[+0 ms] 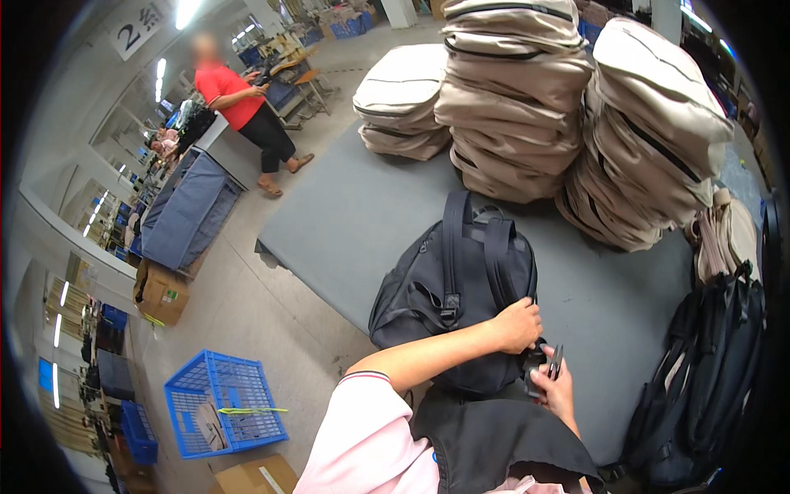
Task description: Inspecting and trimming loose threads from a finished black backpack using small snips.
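Observation:
A black backpack [477,298] lies on the grey-covered table [329,222] in front of me, its shoulder straps facing up and its top pointing away. My left forearm crosses over the bag. My left hand [517,326] is closed on the backpack's right edge; the exact bit of fabric or strap in its fingers is hidden. Just below it, my right hand [557,389] holds small snips [557,362], their dark blades pointing up and away. A black strap end with a buckle hangs beside the right hand, partly covered by it.
Tall stacks of beige backpacks [518,107] stand at the table's far side. More black backpacks [699,370] hang or lie at the right edge. On the floor at left are a blue crate [226,403] and a cardboard box [160,292]. A person in red [234,95] stands beyond.

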`<state>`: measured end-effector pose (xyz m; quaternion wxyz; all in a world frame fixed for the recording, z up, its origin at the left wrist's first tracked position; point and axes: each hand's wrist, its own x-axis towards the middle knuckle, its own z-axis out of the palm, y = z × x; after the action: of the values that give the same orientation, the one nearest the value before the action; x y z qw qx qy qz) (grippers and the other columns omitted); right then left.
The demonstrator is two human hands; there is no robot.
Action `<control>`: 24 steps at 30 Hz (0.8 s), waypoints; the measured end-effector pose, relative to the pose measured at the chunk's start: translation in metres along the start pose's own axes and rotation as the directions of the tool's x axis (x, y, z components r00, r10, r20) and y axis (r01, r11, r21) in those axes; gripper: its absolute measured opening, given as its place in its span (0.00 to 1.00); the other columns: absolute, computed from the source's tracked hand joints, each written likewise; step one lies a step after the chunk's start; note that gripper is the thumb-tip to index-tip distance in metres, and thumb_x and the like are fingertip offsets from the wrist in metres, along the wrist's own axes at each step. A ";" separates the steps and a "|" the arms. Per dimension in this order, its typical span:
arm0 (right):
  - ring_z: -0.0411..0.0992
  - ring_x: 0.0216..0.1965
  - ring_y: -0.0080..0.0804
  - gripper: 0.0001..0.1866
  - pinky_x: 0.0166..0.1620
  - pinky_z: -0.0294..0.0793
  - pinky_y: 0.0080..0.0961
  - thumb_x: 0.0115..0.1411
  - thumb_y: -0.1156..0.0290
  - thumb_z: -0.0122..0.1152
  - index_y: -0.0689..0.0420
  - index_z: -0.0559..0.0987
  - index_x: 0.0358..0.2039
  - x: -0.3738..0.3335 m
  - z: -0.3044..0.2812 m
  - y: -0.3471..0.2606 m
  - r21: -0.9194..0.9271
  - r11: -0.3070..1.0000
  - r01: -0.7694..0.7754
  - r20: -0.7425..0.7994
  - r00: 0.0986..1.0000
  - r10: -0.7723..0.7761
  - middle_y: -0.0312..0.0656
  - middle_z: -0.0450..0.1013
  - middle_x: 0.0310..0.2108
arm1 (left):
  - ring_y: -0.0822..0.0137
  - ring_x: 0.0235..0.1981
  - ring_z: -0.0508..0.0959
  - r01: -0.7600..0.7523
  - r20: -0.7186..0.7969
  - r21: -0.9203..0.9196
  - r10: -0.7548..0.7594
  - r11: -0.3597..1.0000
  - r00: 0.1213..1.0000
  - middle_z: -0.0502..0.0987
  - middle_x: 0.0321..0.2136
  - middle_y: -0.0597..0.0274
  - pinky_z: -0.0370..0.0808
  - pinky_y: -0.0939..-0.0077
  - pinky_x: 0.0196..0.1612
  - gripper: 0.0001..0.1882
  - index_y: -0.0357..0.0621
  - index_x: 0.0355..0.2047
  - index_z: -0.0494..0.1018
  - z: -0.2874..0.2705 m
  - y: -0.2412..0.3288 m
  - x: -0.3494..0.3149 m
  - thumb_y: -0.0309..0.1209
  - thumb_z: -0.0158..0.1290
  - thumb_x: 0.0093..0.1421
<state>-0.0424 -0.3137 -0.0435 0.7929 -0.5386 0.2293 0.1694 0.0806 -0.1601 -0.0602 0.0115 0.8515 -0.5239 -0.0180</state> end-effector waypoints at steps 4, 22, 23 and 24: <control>0.63 0.16 0.13 0.36 0.14 0.54 0.12 0.46 0.82 0.65 0.60 0.61 0.57 -0.005 -0.012 0.006 0.023 1.000 -0.013 0.024 1.000 0.012 0.32 0.69 0.24 | 0.60 0.41 0.74 0.032 0.103 -0.055 -0.026 0.998 0.994 0.76 0.31 0.62 0.66 0.68 0.44 0.17 0.43 0.29 0.77 -0.020 0.004 0.011 0.44 0.59 0.46; 0.74 0.23 0.23 0.15 0.12 0.57 0.09 0.56 0.76 0.52 0.68 0.73 0.43 -0.026 -0.022 -0.054 0.411 0.840 0.353 -0.157 0.935 -0.316 0.49 0.75 0.31 | 0.77 0.35 0.73 -0.004 0.020 -0.989 -0.157 -0.148 0.987 0.75 0.35 0.64 0.70 0.81 0.40 0.24 0.39 0.55 0.65 -0.049 0.062 0.015 0.43 0.42 0.66; 0.70 0.19 0.19 0.09 0.12 0.55 0.10 0.56 0.77 0.53 0.65 0.75 0.36 -0.033 -0.012 -0.064 0.345 0.856 0.385 -0.169 0.922 -0.347 0.42 0.74 0.24 | 0.76 0.26 0.73 0.059 0.074 -0.993 -0.155 -0.102 0.985 0.74 0.29 0.66 0.71 0.81 0.33 0.22 0.40 0.53 0.67 -0.052 0.062 0.020 0.42 0.41 0.66; 0.70 0.19 0.19 0.09 0.12 0.55 0.10 0.56 0.77 0.53 0.65 0.75 0.36 -0.029 -0.012 -0.064 0.349 0.849 0.397 -0.171 0.918 -0.358 0.42 0.74 0.24 | 0.76 0.19 0.70 0.103 0.111 -0.994 -0.218 -0.046 0.970 0.72 0.20 0.67 0.69 0.80 0.26 0.18 0.40 0.43 0.71 -0.059 0.066 0.023 0.41 0.41 0.66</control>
<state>-0.0355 -0.3490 0.0180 0.8866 -0.4185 0.1864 -0.0641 0.0345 -0.2099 0.0004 0.6348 0.6405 -0.2488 -0.3533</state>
